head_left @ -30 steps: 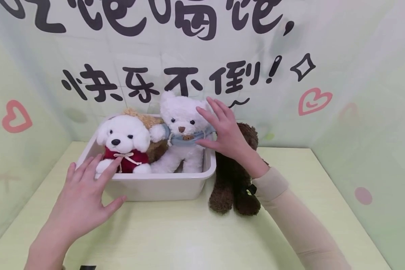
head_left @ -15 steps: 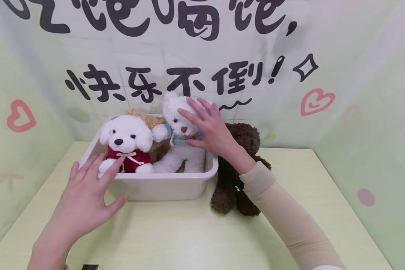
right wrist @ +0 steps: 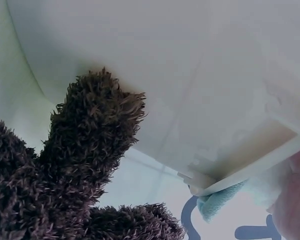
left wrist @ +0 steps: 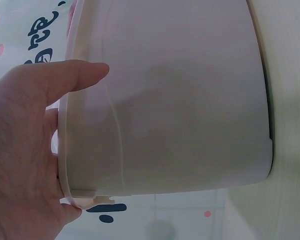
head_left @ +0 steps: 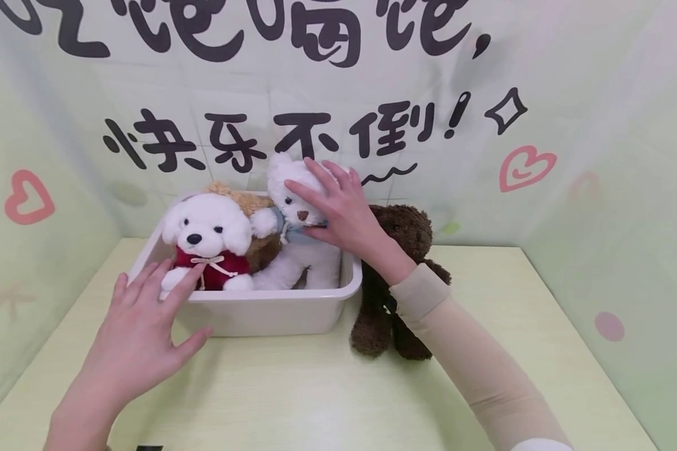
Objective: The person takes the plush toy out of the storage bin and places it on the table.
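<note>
A white plastic bin [head_left: 271, 314] holds several plush toys. My left hand [head_left: 138, 335] spreads its fingers over the bin's front-left rim, beside a white plush dog [head_left: 205, 219] in a red top. In the left wrist view, its thumb lies in front of the bin wall [left wrist: 185, 125], with the other fingers beyond the rim. My right hand [head_left: 344, 216] covers one side of the face of a white teddy bear [head_left: 301, 263] in a blue top, fingers extended and thumb by its chest. Only a fingertip area of the right hand [right wrist: 295, 200] shows in the right wrist view.
A tan plush toy [head_left: 251, 203] is partly hidden behind the others in the bin. Against the bin's right side leans a dark brown plush bear [head_left: 412, 228], partly under my right arm. The pale table [head_left: 293, 394] meets printed walls [head_left: 609, 207] on three sides.
My right hand has moved left, from the white teddy bear's side onto its face. The left hand stays at the rim, and the toys keep their places.
</note>
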{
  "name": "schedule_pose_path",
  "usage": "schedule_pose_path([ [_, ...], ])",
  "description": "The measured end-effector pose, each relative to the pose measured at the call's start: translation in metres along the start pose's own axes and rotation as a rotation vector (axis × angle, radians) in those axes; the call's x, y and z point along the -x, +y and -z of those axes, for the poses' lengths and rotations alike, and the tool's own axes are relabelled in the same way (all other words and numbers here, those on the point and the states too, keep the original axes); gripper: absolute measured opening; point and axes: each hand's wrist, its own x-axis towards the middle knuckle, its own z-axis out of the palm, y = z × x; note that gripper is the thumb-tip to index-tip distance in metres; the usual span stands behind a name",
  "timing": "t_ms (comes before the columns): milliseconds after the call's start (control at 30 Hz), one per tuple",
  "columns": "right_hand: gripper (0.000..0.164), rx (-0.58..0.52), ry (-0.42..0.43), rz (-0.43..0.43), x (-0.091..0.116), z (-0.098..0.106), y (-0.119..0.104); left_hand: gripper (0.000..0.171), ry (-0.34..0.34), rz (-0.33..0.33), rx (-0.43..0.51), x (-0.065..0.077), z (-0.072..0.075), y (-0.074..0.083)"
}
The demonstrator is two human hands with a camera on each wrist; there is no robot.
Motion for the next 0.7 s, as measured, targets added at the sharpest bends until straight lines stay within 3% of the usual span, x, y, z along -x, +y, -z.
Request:
schedule_pose_path([
  [300,0.077,0.061,-0.056,0.019,-0.0036,0.0022,0.0006,0.098,0.009,-0.008,0.001,0.0007,-0.0022,-0.0004],
  [500,0.058,0.069,0.006,0.083,-0.0023,0.0025,0.0022,0.097,0.010,-0.010,-0.004,0.0012,-0.0025,-0.0003],
  [700,0.050,0.076,0.085,0.138,-0.0004,0.0007,0.0035,0.096,0.008,-0.013,-0.010,0.0009,-0.0023,-0.0008],
])
